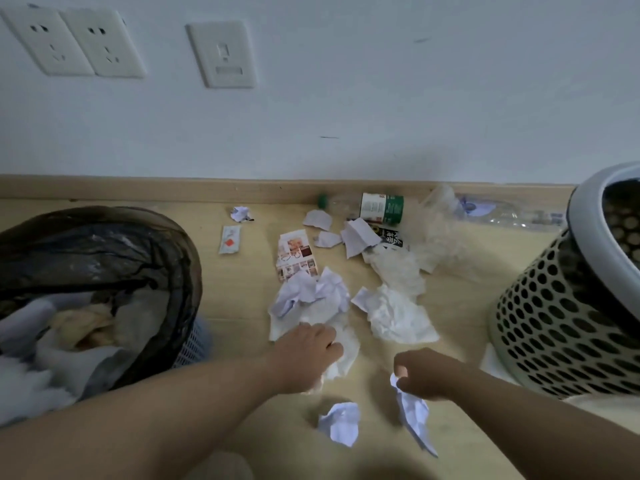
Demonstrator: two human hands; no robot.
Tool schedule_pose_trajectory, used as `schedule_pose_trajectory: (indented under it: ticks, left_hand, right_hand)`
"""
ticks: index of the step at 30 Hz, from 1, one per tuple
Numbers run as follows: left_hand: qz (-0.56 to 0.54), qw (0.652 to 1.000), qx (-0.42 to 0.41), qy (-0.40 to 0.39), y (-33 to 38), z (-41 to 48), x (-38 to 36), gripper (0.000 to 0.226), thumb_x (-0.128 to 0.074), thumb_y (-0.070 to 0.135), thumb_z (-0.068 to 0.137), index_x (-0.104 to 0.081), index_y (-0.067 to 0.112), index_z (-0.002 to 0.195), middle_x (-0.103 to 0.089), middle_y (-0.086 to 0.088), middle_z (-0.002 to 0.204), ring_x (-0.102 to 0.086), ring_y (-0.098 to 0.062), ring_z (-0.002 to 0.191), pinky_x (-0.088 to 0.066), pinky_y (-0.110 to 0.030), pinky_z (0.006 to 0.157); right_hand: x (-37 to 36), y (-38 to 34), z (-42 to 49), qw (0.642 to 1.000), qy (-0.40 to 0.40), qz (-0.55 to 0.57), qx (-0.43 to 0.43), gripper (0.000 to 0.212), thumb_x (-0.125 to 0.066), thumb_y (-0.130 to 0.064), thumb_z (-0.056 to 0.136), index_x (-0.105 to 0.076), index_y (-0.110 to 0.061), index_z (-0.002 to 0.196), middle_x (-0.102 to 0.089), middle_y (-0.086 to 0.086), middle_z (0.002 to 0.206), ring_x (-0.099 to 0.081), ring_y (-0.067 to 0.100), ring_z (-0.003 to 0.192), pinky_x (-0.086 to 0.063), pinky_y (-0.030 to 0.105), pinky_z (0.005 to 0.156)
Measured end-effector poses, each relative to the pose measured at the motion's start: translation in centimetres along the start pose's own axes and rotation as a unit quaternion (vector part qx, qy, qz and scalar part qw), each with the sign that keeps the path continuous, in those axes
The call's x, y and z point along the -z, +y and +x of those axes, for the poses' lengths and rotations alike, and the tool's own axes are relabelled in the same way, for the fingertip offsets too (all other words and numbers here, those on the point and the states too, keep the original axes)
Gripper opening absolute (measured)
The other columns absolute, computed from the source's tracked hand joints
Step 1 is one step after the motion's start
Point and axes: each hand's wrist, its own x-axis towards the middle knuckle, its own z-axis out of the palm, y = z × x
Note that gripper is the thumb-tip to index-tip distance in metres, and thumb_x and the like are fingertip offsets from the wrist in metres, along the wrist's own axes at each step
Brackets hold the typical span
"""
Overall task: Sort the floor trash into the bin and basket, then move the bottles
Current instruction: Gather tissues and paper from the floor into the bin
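Pale wooden floor [242,292] along a white wall. Crumpled white papers and tissues [313,299] scattered between black-bagged bin [104,258] at left and perforated grey basket [554,323] at right; clear plastic bottles [367,207] lie by the skirting. Left hand [304,351] presses on a tissue, fingers curled, grip unclear. Right hand [426,375] pinches a crumpled paper strip [414,414].

Black wrapper [390,238] under the paper scraps is showing white Chinese characters, possibly 金典, too blurred to confirm; small print on the green-and-white bottle label [382,208] is staying illegible
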Motion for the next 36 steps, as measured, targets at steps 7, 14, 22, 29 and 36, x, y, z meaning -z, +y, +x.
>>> schedule_pose_trajectory:
  ticks: [7,14,22,29,36]
  left_hand:
    - [-0.105,0.961,0.163,-0.196,-2.0,-0.8,-1.2,0.062,-0.059,0.029,0.082,-0.033,0.023,0.138,-0.030,-0.005,0.142,-0.028,-0.027,0.132,-0.038,-0.040,0.100]
    - [-0.123,0.968,0.123,-0.178,-1.7,-2.8,-2.3,0.057,-0.053,0.022,0.090,-0.030,0.024,0.143,-0.034,-0.006,0.142,-0.036,-0.025,0.128,-0.039,-0.036,0.098]
    - [-0.201,0.952,0.139,-0.183,-1.1,-2.8,-3.2,0.041,-0.048,0.008,0.091,-0.037,0.010,0.131,-0.054,-0.013,0.125,-0.055,-0.029,0.110,-0.043,-0.033,0.084]
    - [-0.365,0.895,0.227,-0.119,-2.2,-1.2,-0.5,0.028,-0.044,0.024,0.098,-0.052,0.004,0.115,-0.058,-0.014,0.116,-0.053,-0.029,0.109,-0.038,-0.030,0.083]
    - [-0.653,0.685,0.317,-0.062,-3.7,0.1,1.9,0.009,-0.050,0.019,0.096,-0.057,0.014,0.098,-0.058,0.001,0.083,-0.057,-0.010,0.068,-0.047,-0.016,0.057]
  right_hand:
    - [0.0,-4.0,0.0,0.992,0.087,0.000,0.089,0.036,-0.043,-0.018,0.093,-0.049,-0.022,0.129,-0.044,0.003,0.136,-0.047,0.024,0.122,-0.041,0.032,0.092]
    - [-1.6,-9.7,1.4,0.970,0.106,-0.109,0.191,0.049,-0.045,-0.015,0.093,-0.037,-0.023,0.141,-0.029,0.003,0.150,-0.041,0.029,0.124,-0.040,0.039,0.094]
    - [-3.6,-7.5,2.2,0.980,0.080,-0.152,0.099,0.062,-0.053,-0.029,0.093,-0.023,-0.024,0.147,-0.025,0.000,0.153,-0.040,0.030,0.128,-0.038,0.038,0.096]
    - [-0.2,-3.4,2.4,0.988,0.069,-0.101,-0.091,0.042,-0.043,-0.026,0.093,-0.039,-0.021,0.135,-0.043,0.002,0.136,-0.042,0.023,0.128,-0.035,0.036,0.102]
    - [1.3,-4.3,2.9,0.970,0.173,0.166,-0.044,0.043,-0.052,-0.022,0.088,-0.049,-0.020,0.131,-0.049,0.004,0.132,-0.049,0.021,0.115,-0.042,0.031,0.093]
